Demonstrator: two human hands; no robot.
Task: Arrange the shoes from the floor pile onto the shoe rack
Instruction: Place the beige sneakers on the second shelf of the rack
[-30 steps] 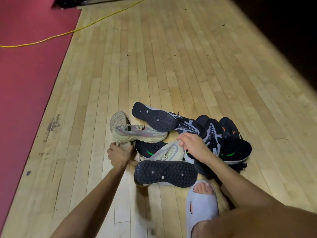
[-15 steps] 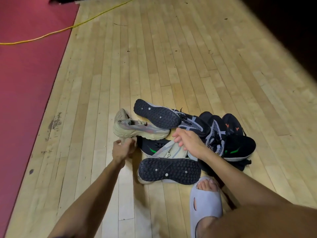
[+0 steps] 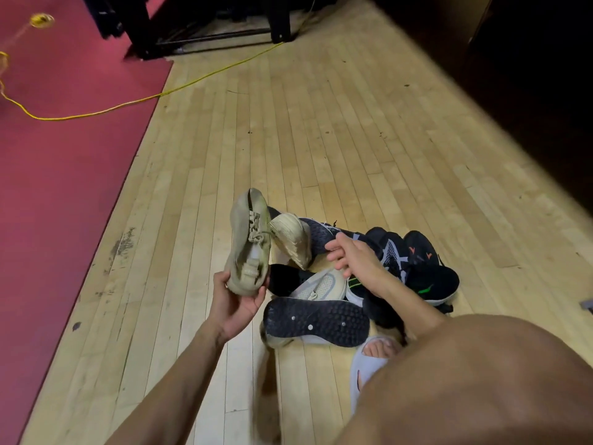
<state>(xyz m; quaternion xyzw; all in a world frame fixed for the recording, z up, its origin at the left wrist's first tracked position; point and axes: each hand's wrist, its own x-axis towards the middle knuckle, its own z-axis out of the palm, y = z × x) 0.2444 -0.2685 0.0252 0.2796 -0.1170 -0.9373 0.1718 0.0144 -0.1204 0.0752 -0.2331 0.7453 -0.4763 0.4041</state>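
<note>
A pile of shoes lies on the wooden floor [image 3: 321, 123]. My left hand [image 3: 239, 303] holds a beige sneaker [image 3: 248, 242] by its heel, lifted above the floor with the toe pointing away. A second beige sneaker [image 3: 293, 237] lies sole-up just right of it. My right hand [image 3: 356, 258] hovers over the pile with fingers spread, holding nothing. Below it are a grey-white sneaker [image 3: 322, 284] and a dark sole-up shoe [image 3: 317, 321]. Black sneakers [image 3: 426, 271] with green and orange marks lie at the right. A black frame [image 3: 205, 24] stands at the far end; whether it is the shoe rack is unclear.
A red mat [image 3: 64, 155] covers the floor at the left, with a yellow cable [image 3: 96, 112] running across it onto the wood. My foot in a grey slide sandal [image 3: 365, 370] stands just below the pile. My bare knee fills the lower right. Dark area at the right.
My left hand has picked the beige sneaker up off the floor and turned it upright. My right hand has let go of the pile and opened. The view has tilted up, showing the black frame.
</note>
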